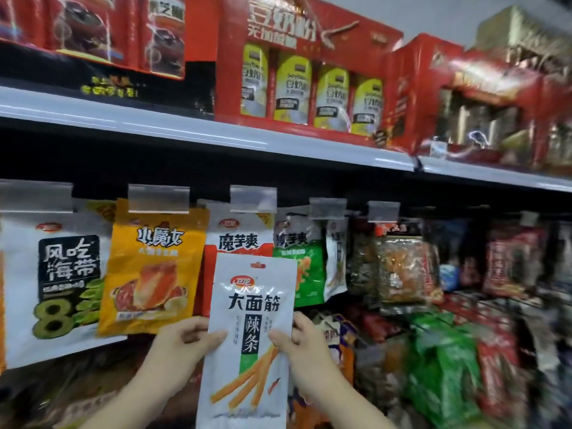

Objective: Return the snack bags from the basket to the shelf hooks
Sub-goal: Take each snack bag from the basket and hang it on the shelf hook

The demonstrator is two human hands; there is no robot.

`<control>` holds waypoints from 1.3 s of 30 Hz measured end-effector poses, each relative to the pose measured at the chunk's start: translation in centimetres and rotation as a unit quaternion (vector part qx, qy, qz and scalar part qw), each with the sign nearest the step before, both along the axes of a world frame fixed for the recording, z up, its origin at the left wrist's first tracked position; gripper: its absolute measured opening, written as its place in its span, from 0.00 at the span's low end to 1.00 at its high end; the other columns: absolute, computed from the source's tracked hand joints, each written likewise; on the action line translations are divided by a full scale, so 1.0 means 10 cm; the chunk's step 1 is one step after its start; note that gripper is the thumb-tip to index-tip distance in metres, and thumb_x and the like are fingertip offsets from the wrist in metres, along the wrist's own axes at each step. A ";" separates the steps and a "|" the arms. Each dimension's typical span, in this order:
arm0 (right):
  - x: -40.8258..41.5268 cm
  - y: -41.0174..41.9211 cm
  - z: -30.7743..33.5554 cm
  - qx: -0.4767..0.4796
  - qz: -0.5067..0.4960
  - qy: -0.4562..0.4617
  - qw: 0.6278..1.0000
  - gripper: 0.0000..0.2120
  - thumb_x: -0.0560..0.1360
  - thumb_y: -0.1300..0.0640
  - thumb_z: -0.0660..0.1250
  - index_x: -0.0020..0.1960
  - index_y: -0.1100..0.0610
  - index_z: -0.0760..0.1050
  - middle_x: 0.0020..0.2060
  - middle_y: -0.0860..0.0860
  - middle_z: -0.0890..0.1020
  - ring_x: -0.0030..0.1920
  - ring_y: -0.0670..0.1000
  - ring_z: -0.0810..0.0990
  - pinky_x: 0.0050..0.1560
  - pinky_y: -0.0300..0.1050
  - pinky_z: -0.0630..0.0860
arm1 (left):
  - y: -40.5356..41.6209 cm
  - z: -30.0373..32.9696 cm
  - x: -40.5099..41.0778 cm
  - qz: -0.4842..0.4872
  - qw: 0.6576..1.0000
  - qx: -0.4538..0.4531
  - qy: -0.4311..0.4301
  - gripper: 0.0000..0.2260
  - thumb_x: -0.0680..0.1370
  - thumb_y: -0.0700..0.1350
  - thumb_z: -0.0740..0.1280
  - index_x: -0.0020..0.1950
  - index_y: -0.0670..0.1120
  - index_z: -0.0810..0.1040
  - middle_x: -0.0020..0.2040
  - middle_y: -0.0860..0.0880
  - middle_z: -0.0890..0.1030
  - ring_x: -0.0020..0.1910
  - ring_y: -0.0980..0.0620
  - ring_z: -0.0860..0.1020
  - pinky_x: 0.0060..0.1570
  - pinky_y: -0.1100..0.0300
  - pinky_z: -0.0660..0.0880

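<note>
Both hands are gripping a white spicy-strip snack bag (247, 335), left hand (182, 351) and right hand (305, 351) on its edges. It's held upright right in front of the hanging konjac bag (238, 239).

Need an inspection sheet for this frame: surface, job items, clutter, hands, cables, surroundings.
Surface: grey upper shelf edge; row of hooks with clear tag holders below it.
Job's things: white snack bag held upright in front of the hung bags, not yet on a hook; basket not in view.
Clutter: loose green packets piled lower right, blurred.
Grippers: left hand and right hand pinch the bag's side edges.
Cables: nothing seen.
Surroundings: red gift boxes on the shelf above; orange bag hanging at left.
</note>
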State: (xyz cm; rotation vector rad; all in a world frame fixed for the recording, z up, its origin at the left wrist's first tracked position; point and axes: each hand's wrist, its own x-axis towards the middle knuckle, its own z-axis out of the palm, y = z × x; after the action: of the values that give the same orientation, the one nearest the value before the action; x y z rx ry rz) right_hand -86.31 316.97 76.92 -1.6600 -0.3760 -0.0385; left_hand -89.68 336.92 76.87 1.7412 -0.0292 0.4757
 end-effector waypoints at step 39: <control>1.90 -2.28 0.66 0.053 -0.005 -0.091 0.994 0.03 0.78 0.60 0.65 0.47 0.57 0.77 0.39 0.52 0.86 0.41 0.55 0.85 0.47 0.55 0.82 | -2.45 0.63 1.77 0.094 0.995 -0.008 -0.043 0.04 0.72 0.45 0.75 0.37 0.50 0.85 0.36 0.51 0.85 0.30 0.60 0.76 0.32 0.63 0.66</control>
State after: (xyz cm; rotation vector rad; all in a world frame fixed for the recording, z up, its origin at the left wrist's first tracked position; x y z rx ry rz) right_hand -67.34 294.21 83.52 -1.5585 -0.4958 -0.2152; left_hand -71.95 312.40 83.19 1.7146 0.0779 0.6877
